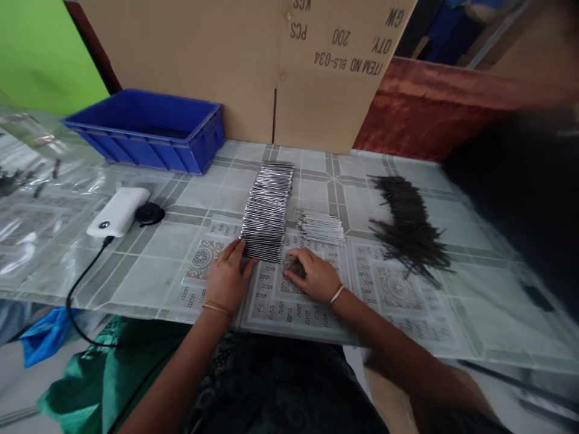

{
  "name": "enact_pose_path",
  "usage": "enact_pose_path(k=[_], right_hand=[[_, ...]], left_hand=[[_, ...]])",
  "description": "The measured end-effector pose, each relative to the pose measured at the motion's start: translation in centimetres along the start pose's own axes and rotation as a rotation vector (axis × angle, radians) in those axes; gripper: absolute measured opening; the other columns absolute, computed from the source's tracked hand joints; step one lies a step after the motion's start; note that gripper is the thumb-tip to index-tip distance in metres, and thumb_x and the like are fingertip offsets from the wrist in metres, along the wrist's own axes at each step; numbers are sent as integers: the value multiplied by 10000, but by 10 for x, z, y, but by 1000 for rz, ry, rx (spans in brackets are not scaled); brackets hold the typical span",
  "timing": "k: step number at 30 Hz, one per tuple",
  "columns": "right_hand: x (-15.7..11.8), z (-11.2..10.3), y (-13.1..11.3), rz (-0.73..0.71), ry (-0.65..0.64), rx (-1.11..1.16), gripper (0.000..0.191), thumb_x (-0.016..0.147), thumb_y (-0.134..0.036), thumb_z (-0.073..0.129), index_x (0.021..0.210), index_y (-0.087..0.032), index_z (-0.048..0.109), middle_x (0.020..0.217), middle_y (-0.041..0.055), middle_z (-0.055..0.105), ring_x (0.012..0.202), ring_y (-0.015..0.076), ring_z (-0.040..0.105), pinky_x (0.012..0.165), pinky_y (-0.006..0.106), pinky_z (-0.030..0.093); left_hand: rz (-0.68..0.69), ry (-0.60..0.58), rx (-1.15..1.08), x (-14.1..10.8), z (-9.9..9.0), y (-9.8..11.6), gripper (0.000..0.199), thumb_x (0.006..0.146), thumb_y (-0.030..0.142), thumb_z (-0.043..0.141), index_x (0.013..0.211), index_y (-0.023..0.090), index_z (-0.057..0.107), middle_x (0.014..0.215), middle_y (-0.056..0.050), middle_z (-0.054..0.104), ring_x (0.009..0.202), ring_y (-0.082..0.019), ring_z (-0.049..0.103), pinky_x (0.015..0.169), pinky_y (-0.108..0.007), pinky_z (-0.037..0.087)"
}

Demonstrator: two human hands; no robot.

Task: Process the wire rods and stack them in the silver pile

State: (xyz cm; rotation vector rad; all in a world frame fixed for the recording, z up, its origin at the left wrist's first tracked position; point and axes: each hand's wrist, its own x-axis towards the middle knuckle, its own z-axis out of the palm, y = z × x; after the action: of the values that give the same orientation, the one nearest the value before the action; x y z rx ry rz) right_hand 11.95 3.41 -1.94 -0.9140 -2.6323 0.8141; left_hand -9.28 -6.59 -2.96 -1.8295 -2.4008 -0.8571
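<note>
The left hand's (228, 278) fingertips meet the near left corner of a long row of silver rods (268, 211), thumb parted from the forefinger; whether they pinch any rod, I cannot tell. The row stretches away ahead of those fingers. By its near right corner, the right hand (317, 278) curves thumb and forefinger with a gap between, apparently gripping nothing. Just beyond its fingers lies a shorter batch of paler rods (322, 228); farther right, dark sticks (407, 223) (rather untidily heaped).
</note>
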Motion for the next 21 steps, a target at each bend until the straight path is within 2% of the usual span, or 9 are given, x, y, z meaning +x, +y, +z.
enact_pose_path(k=[3, 6, 9, 13, 18, 21], right_hand=[[17, 12, -1, -5, 64, 63, 216, 922, -235, 603, 1134, -210, 574, 1063, 48, 655, 965, 169, 637, 851, 288, 497], [28, 14, -1, -3, 92, 70, 131, 934, -202, 572, 1061, -223, 599, 1039, 38, 663, 974, 174, 635, 858, 297, 494], [27, 8, -3, -6, 93, 77, 159, 921, -216, 592, 1079, -230, 595, 1044, 40, 656, 975, 180, 634, 860, 310, 501], [10, -7, 0, -37, 101, 90, 237, 923, -271, 590, 1155, -225, 568, 1070, 63, 642, 994, 190, 626, 900, 337, 504], [-17, -33, 32, 35, 173, -35, 243, 946, -287, 541, 1169, -198, 576, 1033, 81, 633, 984, 205, 621, 910, 354, 509], [-22, -42, 54, 120, 173, -171, 241, 955, -262, 508, 1167, -196, 600, 1099, 99, 615, 1021, 219, 612, 922, 367, 510]], left_hand=[[-2, -11, -31, 5, 0, -1, 433, 893, 357, 597, 1250, 112, 571, 1223, -171, 647, 1127, -289, 621, 989, -471, 521], [-21, -20, -60, 8, -4, -1, 448, 885, 357, 598, 1259, 115, 556, 1195, -162, 643, 1109, -280, 616, 990, -462, 516], [-27, -32, -98, 9, -7, -2, 459, 887, 356, 586, 1278, 119, 538, 1198, -154, 632, 1100, -268, 614, 983, -445, 520], [-30, -39, -137, 7, -8, -5, 480, 887, 363, 573, 1309, 141, 515, 1230, -150, 612, 1117, -266, 605, 981, -453, 523], [-23, -54, -131, 6, -8, -6, 498, 889, 371, 550, 1317, 119, 511, 1275, -169, 581, 1166, -275, 579, 1011, -445, 505], [-15, -61, -90, 5, -10, -4, 517, 891, 385, 542, 1324, 104, 507, 1275, -178, 581, 1195, -285, 563, 1022, -440, 492]])
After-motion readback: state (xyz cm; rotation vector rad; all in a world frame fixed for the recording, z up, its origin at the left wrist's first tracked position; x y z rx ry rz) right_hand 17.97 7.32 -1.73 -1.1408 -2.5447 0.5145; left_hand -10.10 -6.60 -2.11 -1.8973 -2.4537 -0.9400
